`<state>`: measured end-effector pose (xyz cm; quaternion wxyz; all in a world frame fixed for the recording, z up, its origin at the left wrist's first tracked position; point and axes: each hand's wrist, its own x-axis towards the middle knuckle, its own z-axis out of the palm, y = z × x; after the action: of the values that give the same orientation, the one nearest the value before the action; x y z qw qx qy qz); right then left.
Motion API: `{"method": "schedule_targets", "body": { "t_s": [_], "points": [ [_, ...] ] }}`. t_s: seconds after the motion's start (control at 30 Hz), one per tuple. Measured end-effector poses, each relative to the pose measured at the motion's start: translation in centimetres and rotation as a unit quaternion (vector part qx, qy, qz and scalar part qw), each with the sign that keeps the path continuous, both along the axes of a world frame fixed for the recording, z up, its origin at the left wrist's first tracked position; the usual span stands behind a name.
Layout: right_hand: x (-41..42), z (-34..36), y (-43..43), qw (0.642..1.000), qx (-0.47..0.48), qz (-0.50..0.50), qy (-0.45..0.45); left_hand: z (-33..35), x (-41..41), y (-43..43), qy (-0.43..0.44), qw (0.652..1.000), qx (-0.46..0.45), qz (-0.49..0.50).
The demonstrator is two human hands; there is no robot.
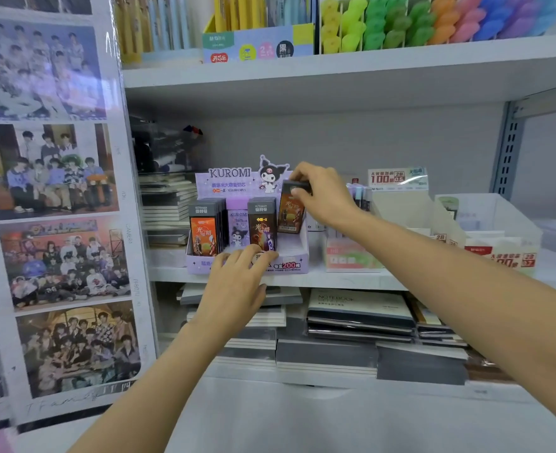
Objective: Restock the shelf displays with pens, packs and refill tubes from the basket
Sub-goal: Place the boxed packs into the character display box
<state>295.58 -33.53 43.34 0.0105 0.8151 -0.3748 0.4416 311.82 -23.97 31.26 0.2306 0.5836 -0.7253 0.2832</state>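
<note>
A purple Kuromi display box (289, 256) stands on the middle shelf. Inside it are rows of upright refill packs: orange ones (203, 232) at the left, a purple one (237, 228) beside them, dark ones (262, 225) to the right. My right hand (322, 194) pinches the top of a dark orange pack (289, 214), which hangs tilted over the box's empty right slot. With fingers straight, my left hand (237, 282) rests on the box's front edge. The basket is out of view.
Stacks of notebooks (358, 315) fill the shelf below. A clear bin (499, 217) and lead-refill boxes (352, 256) stand right of the display. Pens and coloured items line the top shelf (335, 63). A sheet of group photos (57, 191) hangs at the left.
</note>
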Motion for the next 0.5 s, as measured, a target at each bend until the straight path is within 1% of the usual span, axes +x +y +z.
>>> {"method": "schedule_targets", "body": {
  "t_s": [0.13, 0.27, 0.4, 0.5],
  "points": [
    [1.0, -0.6, -0.6, 0.997, -0.012, -0.025, 0.072, -0.4, 0.0, 0.1, 0.005, 1.0, -0.026, 0.002],
    [0.9, 0.0, -1.4, 0.99, 0.002, -0.055, 0.132, -0.6, 0.0, 0.0, 0.005, 0.999, -0.032, 0.003],
    [0.9, 0.6, -1.8, 0.986, -0.001, -0.063, 0.156, -0.7, 0.0, 0.0, 0.007, 0.999, -0.033, 0.008],
    [1.7, 0.4, -1.9, 0.985, -0.007, -0.079, 0.156, -0.8, 0.0, 0.0, 0.009, 0.999, -0.038, 0.007]
  ]
}}
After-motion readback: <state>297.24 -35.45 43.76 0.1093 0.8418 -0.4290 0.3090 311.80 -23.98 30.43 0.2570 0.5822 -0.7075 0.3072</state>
